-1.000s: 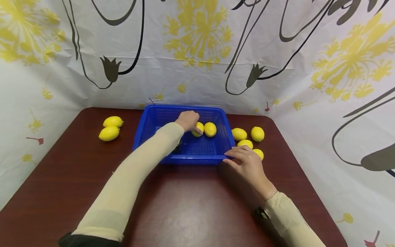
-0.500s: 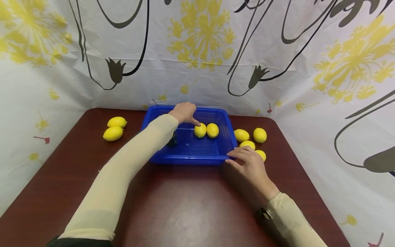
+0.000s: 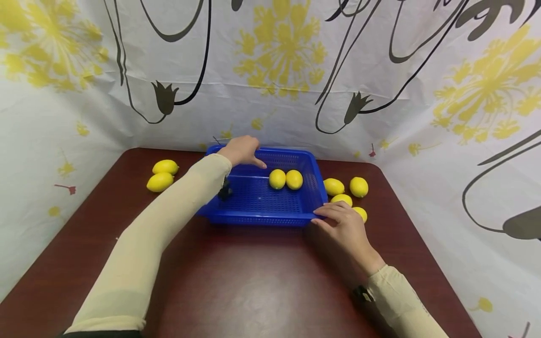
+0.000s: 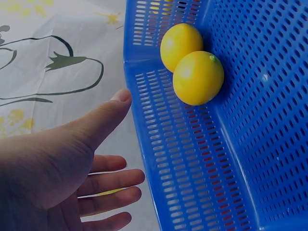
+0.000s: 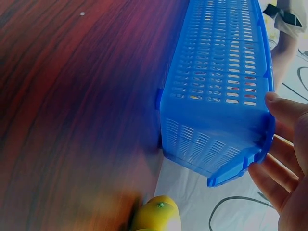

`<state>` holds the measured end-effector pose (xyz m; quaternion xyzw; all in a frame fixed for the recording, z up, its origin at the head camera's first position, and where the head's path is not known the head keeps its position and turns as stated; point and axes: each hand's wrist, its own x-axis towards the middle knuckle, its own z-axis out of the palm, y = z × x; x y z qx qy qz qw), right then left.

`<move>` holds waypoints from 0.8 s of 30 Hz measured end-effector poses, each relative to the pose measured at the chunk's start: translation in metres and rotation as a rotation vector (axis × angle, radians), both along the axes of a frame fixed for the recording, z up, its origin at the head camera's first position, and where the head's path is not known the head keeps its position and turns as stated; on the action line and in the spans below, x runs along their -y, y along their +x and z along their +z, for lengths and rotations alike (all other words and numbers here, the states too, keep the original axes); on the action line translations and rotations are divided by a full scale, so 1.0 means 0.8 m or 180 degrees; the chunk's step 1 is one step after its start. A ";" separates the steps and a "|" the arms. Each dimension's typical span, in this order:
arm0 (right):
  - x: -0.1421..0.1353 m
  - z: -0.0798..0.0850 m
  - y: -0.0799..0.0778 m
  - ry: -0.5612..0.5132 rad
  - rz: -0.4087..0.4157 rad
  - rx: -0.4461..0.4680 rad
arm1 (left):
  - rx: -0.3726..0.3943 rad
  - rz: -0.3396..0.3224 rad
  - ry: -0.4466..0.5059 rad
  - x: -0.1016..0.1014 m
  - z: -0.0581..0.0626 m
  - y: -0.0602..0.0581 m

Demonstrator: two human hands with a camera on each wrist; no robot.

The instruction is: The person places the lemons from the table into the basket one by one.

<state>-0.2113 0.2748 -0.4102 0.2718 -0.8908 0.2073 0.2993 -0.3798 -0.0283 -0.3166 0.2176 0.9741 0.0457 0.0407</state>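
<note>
Two yellow lemons (image 3: 277, 179) lie side by side inside the blue plastic basket (image 3: 262, 218), against its back wall. My left hand (image 3: 242, 151) hovers over the basket's back rim, to the left of them. In the left wrist view its thumb and fingers are extended and spread apart, with nothing between them, and the pair of lemons (image 4: 198, 78) sits a short way off. My right hand (image 3: 344, 227) holds the basket's near right corner. Its thumb (image 5: 284, 107) presses on the front rim, and the fingers curl around the corner from the side.
Two more lemons (image 3: 160, 182) rest on the brown table (image 3: 253, 277), left of the basket. Several others (image 3: 359, 187) lie close to its right side. Behind stands a white patterned cloth (image 3: 253, 56), with further cloth at both sides.
My left hand has let go of a lemon in the basket and moved left and back, away from it. The right hand stays on the corner. The head view has shifted slightly.
</note>
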 end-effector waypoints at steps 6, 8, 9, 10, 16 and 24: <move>0.000 0.000 0.000 -0.0010 0.0002 -0.0010 | -0.0006 0.0082 0.0018 0.025 0.003 0.007; 0.001 0.000 0.000 -0.0021 0.0006 -0.0012 | 0.0032 0.0111 0.0061 0.035 0.007 0.012; 0.000 0.000 0.000 -0.0023 0.0004 -0.0007 | 0.0035 0.0117 0.0076 0.040 0.009 0.014; 0.000 0.000 0.000 -0.0021 0.0000 -0.0006 | 0.0031 0.0125 0.0092 0.045 0.011 0.015; -0.001 -0.003 -0.001 -0.0052 0.0048 -0.0063 | -0.0071 0.0181 0.0172 0.078 0.018 0.019; 0.000 -0.003 -0.001 -0.0048 0.0047 -0.0071 | -0.0149 0.0302 0.0246 0.125 0.024 0.031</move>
